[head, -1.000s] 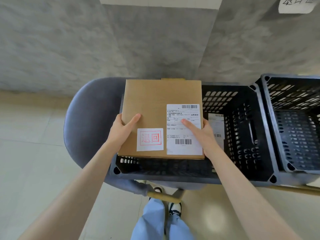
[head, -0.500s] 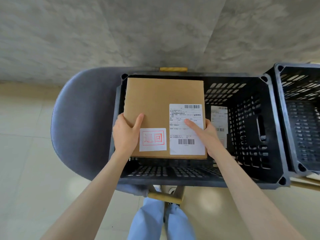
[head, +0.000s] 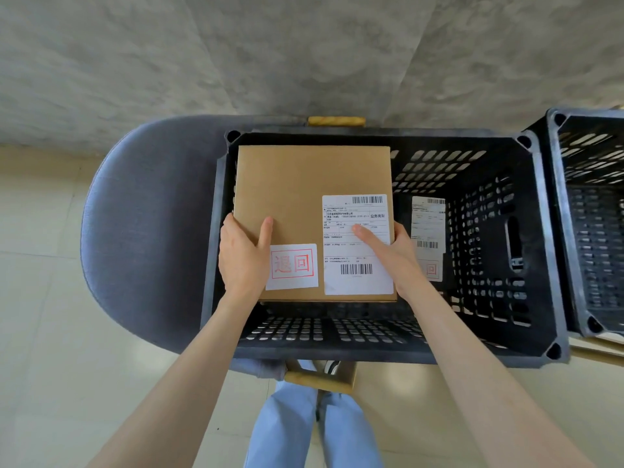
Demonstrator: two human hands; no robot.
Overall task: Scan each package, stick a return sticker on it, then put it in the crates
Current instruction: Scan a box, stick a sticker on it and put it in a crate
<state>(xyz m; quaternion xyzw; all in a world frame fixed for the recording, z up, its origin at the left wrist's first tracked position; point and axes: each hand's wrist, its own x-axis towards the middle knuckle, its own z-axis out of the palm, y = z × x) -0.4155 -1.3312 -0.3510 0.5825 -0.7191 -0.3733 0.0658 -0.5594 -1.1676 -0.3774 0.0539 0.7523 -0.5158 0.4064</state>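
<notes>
Both hands grip a brown cardboard package (head: pixel 304 184) held flat over the left half of a black slotted crate (head: pixel 486 352); the left hand (head: pixel 241 261) clasps its left edge, thumb on top; the right hand (head: pixel 395 255) clasps the right edge, thumb on the shipping label (head: pixel 358 244); a red-printed return sticker (head: pixel 293 267) sits beside that label; another labelled package (head: pixel 428 231) lies deeper in the crate; a second crate (head: pixel 570 265) stands to the right.

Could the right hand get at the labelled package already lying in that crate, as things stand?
Probably not yet: the right hand grips the cardboard box with the left hand. The other package lies just beside it in the crate, uncovered.
</notes>
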